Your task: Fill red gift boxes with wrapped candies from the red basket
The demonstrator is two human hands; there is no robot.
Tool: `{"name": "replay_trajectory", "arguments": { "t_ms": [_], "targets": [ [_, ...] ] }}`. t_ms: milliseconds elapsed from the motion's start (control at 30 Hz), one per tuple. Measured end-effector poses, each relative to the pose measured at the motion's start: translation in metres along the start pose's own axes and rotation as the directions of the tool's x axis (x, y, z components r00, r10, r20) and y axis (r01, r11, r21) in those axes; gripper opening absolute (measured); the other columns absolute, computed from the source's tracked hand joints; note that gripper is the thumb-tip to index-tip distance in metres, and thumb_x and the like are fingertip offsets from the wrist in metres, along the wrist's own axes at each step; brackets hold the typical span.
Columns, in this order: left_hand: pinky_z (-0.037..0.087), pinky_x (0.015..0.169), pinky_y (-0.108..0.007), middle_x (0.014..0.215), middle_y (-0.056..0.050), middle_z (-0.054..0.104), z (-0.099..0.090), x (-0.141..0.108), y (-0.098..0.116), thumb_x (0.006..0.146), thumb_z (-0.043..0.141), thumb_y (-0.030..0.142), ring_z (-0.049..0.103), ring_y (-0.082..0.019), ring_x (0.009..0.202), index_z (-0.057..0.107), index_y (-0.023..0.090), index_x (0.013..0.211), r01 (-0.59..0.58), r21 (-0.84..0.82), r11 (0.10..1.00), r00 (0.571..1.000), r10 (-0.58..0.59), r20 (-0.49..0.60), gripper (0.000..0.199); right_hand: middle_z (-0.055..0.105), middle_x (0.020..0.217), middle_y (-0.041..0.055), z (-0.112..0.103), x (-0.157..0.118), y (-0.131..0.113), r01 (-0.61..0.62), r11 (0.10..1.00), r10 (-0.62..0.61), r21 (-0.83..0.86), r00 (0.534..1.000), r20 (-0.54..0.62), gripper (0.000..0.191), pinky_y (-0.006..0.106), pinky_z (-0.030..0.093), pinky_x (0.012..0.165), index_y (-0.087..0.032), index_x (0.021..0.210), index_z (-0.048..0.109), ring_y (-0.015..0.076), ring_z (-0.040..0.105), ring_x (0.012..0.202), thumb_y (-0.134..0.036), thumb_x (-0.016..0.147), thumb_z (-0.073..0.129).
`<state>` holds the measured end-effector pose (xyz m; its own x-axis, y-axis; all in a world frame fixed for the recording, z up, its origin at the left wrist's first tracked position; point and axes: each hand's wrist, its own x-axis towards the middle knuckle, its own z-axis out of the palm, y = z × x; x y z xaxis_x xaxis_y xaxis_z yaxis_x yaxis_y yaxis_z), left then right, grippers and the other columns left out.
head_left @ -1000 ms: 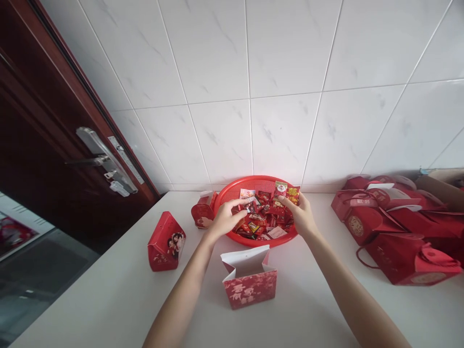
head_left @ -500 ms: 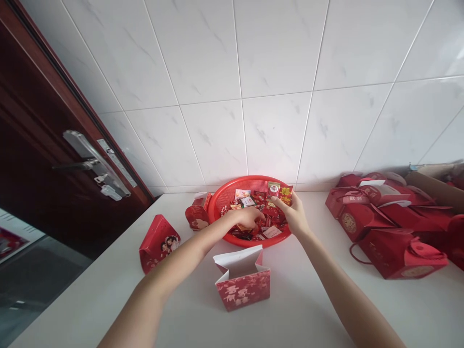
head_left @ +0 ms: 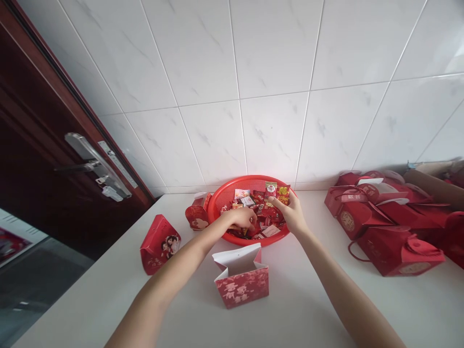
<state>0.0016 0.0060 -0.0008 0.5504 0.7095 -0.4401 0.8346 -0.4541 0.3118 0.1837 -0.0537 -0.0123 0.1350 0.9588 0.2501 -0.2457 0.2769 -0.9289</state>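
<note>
A red plastic basket point(head_left: 214, 200) full of wrapped candies point(head_left: 268, 211) stands against the wall. Down among the candies, my left hand point(head_left: 245, 217) has its fingers curled; whatever they pinch is hidden. At the basket's right rim my right hand point(head_left: 294, 212) grips candy packets point(head_left: 282, 194), a green-and-red one and a red one with gold characters, thumb in front. Between my forearms an open-topped red gift box point(head_left: 243, 286) with pale characters sits upright on the white table point(head_left: 297, 299). Its white inner walls show.
Two more red boxes, a leaning one point(head_left: 159, 244) and a smaller one point(head_left: 198, 212), stand left of the basket. Several closed red gift boxes point(head_left: 395, 251) crowd the right side, by a cardboard carton point(head_left: 431, 186). A dark red door point(head_left: 43, 145) is at left.
My left hand has shifted slightly left within the candies, and its fingers have curled in more. My right hand keeps its hold on the packets. The view has moved a little.
</note>
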Motion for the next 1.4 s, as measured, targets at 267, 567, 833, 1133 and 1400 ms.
{"name": "replay_trajectory", "arguments": {
  "t_ms": [267, 567, 833, 1133, 1400],
  "targets": [
    [0.040, 0.063, -0.026, 0.067, -0.001, 0.062, 0.001, -0.030, -0.010, 0.082, 0.061, 0.060, 0.054, -0.016, 0.066, 0.066, 0.015, 0.072, -0.323, -0.411, 0.852, 0.852, 0.072, -0.519, 0.046, 0.077, 0.097, 0.0075, -0.002, 0.000, -0.005, -0.102, 0.988, 0.094, 0.115, 0.993, 0.073, 0.048, 0.039, 0.061, 0.075, -0.019, 0.099, 0.068, 0.0288, 0.074, 0.087, -0.047, 0.066, 0.089],
    [0.050, 0.073, -0.029, 0.079, -0.005, 0.073, 0.018, -0.085, 0.005, 0.078, 0.073, 0.056, 0.065, -0.020, 0.078, 0.076, 0.014, 0.079, -0.518, -0.600, 0.609, 0.680, -0.132, -0.721, 0.042, 0.077, 0.096, 0.0061, 0.005, -0.018, -0.041, -0.246, 0.965, 0.200, 0.085, 0.908, 0.368, 0.042, 0.039, 0.059, 0.081, -0.021, 0.097, 0.073, 0.0269, 0.074, 0.088, -0.043, 0.066, 0.090],
    [0.059, 0.081, -0.033, 0.103, -0.009, 0.076, 0.019, -0.141, 0.024, 0.085, 0.072, 0.042, 0.073, -0.023, 0.089, 0.075, 0.017, 0.104, -0.542, -0.607, 0.582, 0.715, -0.060, -0.697, 0.032, 0.076, 0.096, 0.0059, 0.008, -0.041, -0.075, -0.199, 0.980, 0.173, 0.001, 0.854, 0.490, 0.036, 0.036, 0.058, 0.075, -0.023, 0.097, 0.073, 0.0250, 0.071, 0.085, -0.041, 0.070, 0.087],
    [0.056, 0.078, -0.029, 0.094, -0.004, 0.078, 0.026, -0.190, 0.039, 0.084, 0.072, 0.026, 0.072, -0.019, 0.082, 0.080, 0.025, 0.102, -0.383, -0.260, 0.886, 0.729, 0.118, -0.674, 0.019, 0.072, 0.078, 0.0013, 0.004, -0.053, -0.090, -0.071, 0.996, 0.087, -0.052, 0.872, 0.482, 0.028, 0.032, 0.056, 0.069, -0.022, 0.091, 0.073, 0.0181, 0.066, 0.067, -0.038, 0.073, 0.087],
    [0.052, 0.071, -0.030, 0.081, -0.003, 0.076, 0.028, -0.188, 0.048, 0.092, 0.063, 0.032, 0.068, -0.020, 0.070, 0.082, 0.029, 0.092, -0.340, -0.137, 0.930, 0.768, 0.191, -0.611, 0.020, 0.076, 0.099, 0.0064, 0.006, -0.055, -0.087, -0.065, 0.992, 0.109, -0.106, 0.865, 0.490, 0.039, 0.038, 0.058, 0.078, -0.023, 0.102, 0.074, 0.0286, 0.070, 0.092, -0.041, 0.071, 0.088]
  ]
}}
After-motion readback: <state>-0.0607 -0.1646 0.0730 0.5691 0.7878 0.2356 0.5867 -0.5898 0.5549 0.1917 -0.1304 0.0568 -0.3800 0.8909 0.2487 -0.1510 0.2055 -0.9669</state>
